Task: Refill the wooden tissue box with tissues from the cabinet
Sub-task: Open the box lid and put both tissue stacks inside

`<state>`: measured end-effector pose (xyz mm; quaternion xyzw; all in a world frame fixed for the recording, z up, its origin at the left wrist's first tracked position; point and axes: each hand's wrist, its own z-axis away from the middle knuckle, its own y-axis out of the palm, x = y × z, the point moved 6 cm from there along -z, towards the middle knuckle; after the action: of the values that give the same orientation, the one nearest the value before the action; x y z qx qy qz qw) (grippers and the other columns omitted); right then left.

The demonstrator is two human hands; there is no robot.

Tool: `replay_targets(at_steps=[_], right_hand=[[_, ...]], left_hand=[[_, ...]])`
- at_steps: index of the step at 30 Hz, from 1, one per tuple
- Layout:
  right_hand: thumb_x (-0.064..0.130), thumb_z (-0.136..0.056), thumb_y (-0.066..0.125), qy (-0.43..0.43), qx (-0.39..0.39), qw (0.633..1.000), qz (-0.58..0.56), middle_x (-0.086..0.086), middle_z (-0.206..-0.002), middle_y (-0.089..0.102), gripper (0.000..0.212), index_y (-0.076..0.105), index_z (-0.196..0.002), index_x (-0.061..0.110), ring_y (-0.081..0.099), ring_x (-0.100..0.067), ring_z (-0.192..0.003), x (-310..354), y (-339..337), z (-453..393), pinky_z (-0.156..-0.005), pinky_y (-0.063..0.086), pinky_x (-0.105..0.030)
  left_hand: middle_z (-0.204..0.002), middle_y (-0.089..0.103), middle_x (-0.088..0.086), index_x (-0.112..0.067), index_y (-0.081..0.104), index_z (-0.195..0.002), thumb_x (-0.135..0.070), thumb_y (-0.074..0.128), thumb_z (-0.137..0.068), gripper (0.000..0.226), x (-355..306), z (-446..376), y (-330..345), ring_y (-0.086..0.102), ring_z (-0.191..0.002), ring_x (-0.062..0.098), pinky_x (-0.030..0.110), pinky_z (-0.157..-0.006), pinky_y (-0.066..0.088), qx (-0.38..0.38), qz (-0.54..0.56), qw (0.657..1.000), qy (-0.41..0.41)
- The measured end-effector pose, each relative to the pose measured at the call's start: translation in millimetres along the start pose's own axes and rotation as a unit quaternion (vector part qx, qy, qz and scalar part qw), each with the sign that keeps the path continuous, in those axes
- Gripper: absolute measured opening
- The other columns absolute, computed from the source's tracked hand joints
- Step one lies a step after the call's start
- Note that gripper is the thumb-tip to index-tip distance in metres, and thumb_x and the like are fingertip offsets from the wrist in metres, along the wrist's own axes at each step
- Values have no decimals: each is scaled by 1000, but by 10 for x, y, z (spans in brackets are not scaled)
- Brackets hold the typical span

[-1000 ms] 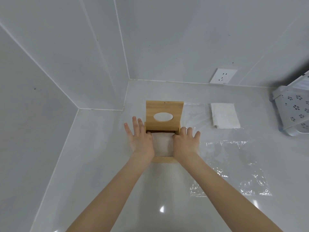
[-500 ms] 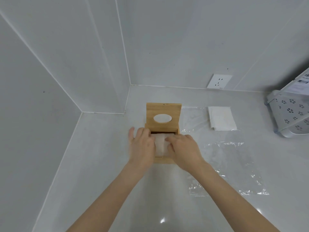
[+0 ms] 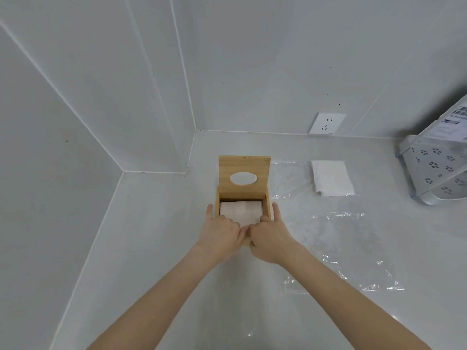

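A wooden tissue box (image 3: 268, 205) stands on the white counter near the wall corner, its lid (image 3: 244, 174) with an oval hole raised upright at the back. A white stack of tissues (image 3: 241, 210) lies inside the box. My left hand (image 3: 222, 234) and my right hand (image 3: 271, 237) rest on the box's front edge, fingers curled onto the near part of the tissues, thumbs stretched along the box's left and right outer sides. The front wall of the box is hidden by my hands.
A crumpled clear plastic wrapper (image 3: 336, 238) lies on the counter (image 3: 156, 248) right of the box. A folded white tissue (image 3: 331, 178) sits behind it. A white perforated basket (image 3: 437, 170) stands at the far right, a wall socket (image 3: 327, 126) on the back wall.
My hands have drawn back from flat on the box's sides and tissues to its front edge, fingers curled. More of the tissue stack shows now.
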<state>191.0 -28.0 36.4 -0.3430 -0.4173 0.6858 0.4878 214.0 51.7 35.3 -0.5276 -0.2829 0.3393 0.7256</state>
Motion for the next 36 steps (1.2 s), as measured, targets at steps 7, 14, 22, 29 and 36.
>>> replay_targets(at_steps=[7,14,22,29,36], right_hand=[[21,-91,33,19,-31,999,-6,-6,-88,65,30,60,-98,9,50,-26,-111,22,35,70,-115,-6,-53],[21,-86,31,8,-139,984,-111,-6,-108,67,39,59,-110,8,48,-23,-122,-86,8,241,-116,7,-45],[24,-96,45,220,-263,878,-334,1,-116,65,25,64,-109,15,52,-18,-117,-1189,465,1012,-86,41,-30],[31,-80,69,174,-145,909,-351,-1,-149,36,52,54,-128,18,25,-15,-141,-1728,1105,1292,-111,18,-24],[31,-83,64,110,-115,945,-285,1,-149,37,53,48,-133,24,27,-15,-140,-1857,1371,1287,-112,16,-27]], left_hand=[[-82,70,9,-11,65,-89,-37,-14,-84,83,-82,36,38,61,-80,30,48,-108,18,-47,7,998,42],[-103,62,7,-14,57,-112,-28,15,-95,48,-83,64,-28,58,-99,28,55,-107,13,-30,-14,999,-13],[-84,67,2,-10,66,-85,-19,48,-86,20,-705,299,-419,58,-81,17,24,-71,40,-362,256,891,95],[-114,68,6,-12,68,-101,-36,49,-79,37,-1562,-152,141,52,-114,18,30,-91,45,-222,263,928,141],[-116,67,9,-11,69,-103,-51,48,-68,57,-1930,-433,423,62,-110,25,27,-93,45,-114,261,954,92]])
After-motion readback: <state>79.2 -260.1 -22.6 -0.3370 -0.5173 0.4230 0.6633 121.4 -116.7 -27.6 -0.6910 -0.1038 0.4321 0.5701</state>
